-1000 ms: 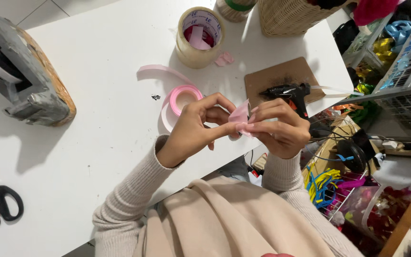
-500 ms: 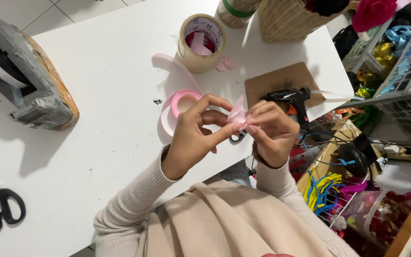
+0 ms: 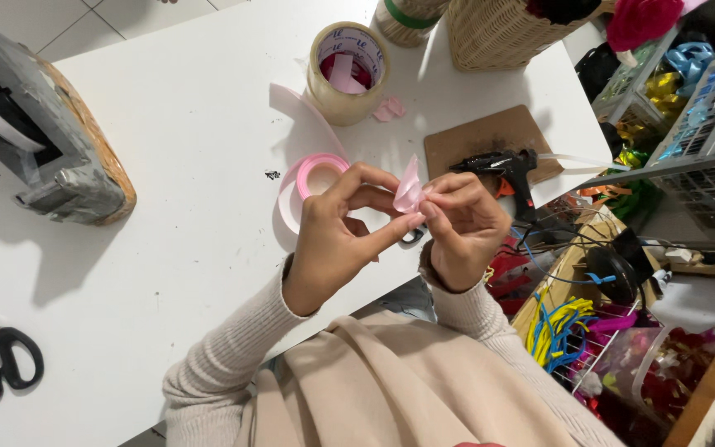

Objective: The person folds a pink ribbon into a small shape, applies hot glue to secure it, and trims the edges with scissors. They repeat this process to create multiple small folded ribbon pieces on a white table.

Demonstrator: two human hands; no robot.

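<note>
While both hands (image 3: 399, 223) pinch (fingertips closed), pink ribbon piece (image 3: 409, 187)

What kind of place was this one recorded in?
Probably a home craft corner: a glue gun on a board, a pink ribbon roll on the white table, and wire racks stuffed with coloured ribbons.

Bright, even light falls on the white table (image 3: 167, 124), which reads almost blown out with little surface detail. Soft grey shadows spread below and left of the tape dispenser (image 3: 35, 141) and under the forearms, so light comes from the upper right. Focus stays sharp centrally; straight lines bend toward the edges, wide-angle style.
</note>
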